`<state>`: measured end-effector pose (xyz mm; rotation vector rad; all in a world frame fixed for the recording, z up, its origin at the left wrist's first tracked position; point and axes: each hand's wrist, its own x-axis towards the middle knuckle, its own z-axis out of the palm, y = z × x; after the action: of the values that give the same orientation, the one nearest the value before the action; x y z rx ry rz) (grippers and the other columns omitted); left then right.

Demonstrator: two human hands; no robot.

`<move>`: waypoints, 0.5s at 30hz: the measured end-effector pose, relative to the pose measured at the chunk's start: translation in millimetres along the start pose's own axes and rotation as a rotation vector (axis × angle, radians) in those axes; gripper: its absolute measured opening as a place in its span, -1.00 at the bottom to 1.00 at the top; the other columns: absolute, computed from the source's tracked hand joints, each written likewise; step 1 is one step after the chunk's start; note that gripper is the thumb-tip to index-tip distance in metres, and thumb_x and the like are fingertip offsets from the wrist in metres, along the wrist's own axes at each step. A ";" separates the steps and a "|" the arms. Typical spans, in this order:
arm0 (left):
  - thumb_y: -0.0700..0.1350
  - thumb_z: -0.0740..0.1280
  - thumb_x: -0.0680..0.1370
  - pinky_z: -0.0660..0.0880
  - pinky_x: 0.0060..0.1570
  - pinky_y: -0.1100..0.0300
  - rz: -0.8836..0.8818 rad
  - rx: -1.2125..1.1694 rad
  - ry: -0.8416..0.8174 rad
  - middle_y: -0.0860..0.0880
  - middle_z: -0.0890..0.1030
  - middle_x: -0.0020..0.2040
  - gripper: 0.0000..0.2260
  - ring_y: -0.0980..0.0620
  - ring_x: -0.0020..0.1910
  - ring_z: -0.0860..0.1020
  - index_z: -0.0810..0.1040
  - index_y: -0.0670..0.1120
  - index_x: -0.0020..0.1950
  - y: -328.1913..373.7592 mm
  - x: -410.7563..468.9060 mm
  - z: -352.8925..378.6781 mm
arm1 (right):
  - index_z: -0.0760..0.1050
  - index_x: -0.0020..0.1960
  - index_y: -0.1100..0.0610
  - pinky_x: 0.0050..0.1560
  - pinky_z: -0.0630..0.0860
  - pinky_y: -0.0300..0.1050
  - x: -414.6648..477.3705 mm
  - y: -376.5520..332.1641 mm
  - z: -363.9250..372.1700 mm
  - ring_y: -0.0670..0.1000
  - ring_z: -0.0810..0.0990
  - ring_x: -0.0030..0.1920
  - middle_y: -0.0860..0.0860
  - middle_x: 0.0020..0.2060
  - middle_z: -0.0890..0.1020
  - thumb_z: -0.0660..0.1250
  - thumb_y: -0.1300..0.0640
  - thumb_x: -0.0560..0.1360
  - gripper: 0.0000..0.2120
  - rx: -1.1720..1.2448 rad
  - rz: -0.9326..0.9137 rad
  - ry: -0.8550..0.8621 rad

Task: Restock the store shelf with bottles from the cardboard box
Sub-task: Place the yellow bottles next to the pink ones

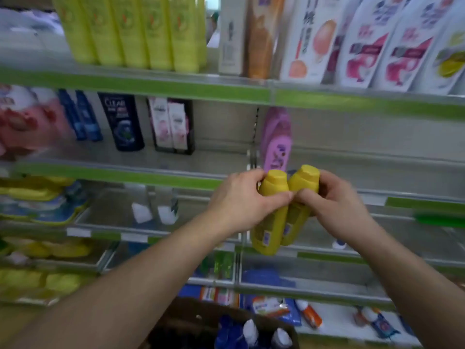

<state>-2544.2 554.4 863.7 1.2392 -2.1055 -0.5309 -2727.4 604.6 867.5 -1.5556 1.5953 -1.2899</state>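
Observation:
Two yellow bottles are raised side by side in front of the middle shelf [125, 173]. My left hand [241, 200] grips the left yellow bottle [270, 222] near its cap. My right hand [337, 205] grips the right yellow bottle [298, 210] the same way, and the two thumbs touch between the bottles. Behind them a purple bottle [276, 139] stands alone on the middle shelf. The cardboard box [191, 321] sits low at the bottom centre, with blue bottles with white caps [249, 331] inside it.
The top shelf carries yellow-green bottles [130, 31], a white carton and white refill pouches [377, 41]. Dark and blue shampoo bottles [123, 122] stand left on the middle shelf, with bare shelf beside the purple bottle. Lower wire shelves hold packets, tubes and small items.

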 end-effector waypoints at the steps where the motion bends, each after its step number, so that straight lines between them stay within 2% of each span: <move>1: 0.42 0.33 0.35 0.40 -0.29 0.11 0.009 -0.016 0.004 0.08 0.53 -0.32 -0.60 -0.01 -0.22 0.55 0.48 0.09 -0.26 15.2 10.5 0.4 | 0.61 -0.08 0.10 -0.14 0.60 0.14 4.5 -5.4 -15.2 -0.02 0.57 -0.27 0.03 -0.30 0.66 0.46 0.06 0.36 -0.83 -0.020 -0.010 0.019; 4: 0.38 0.32 0.38 0.45 -0.21 0.10 0.024 -0.046 0.006 0.06 0.60 -0.26 -0.59 -0.01 -0.17 0.57 0.55 0.02 -0.21 52.3 42.1 10.5 | 0.58 -0.11 0.09 -0.23 0.55 0.05 18.5 -6.1 -57.0 -0.06 0.52 -0.33 -0.04 -0.35 0.61 0.49 -0.03 0.36 -0.78 -0.095 -0.042 0.069; 7: 0.29 0.34 0.41 0.43 -0.22 0.12 0.018 -0.051 -0.007 0.07 0.58 -0.29 -0.66 -0.01 -0.20 0.56 0.54 0.01 -0.24 79.1 73.0 29.1 | 0.56 -0.11 0.09 -0.27 0.42 -0.10 36.1 6.4 -89.2 -0.06 0.52 -0.33 -0.07 -0.35 0.59 0.50 0.02 0.44 -0.82 -0.196 -0.054 0.130; 11: 0.22 0.33 0.42 0.55 -0.19 0.07 -0.033 -0.044 -0.028 0.01 0.60 -0.28 -0.71 -0.07 -0.23 0.59 0.50 0.00 -0.25 101.5 112.6 54.0 | 0.42 -0.06 0.09 -0.22 0.35 -0.05 66.6 24.1 -116.5 0.11 0.52 -0.20 -0.05 -0.29 0.53 0.44 -0.01 0.47 -0.75 -0.330 -0.006 0.230; 15: 0.22 0.28 0.40 0.65 -0.35 -0.05 -0.083 -0.068 -0.045 -0.03 0.62 -0.24 -0.72 -0.08 -0.26 0.64 0.52 0.01 -0.15 115.2 143.3 73.6 | 0.36 0.04 0.17 -0.17 0.39 0.00 101.9 33.8 -132.7 0.18 0.52 -0.11 0.03 -0.23 0.52 0.36 0.00 0.53 -0.71 -0.329 0.018 0.242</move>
<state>-2718.7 485.2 927.0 1.2916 -2.0620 -0.6667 -2877.2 535.1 910.7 -1.6159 2.0547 -1.2951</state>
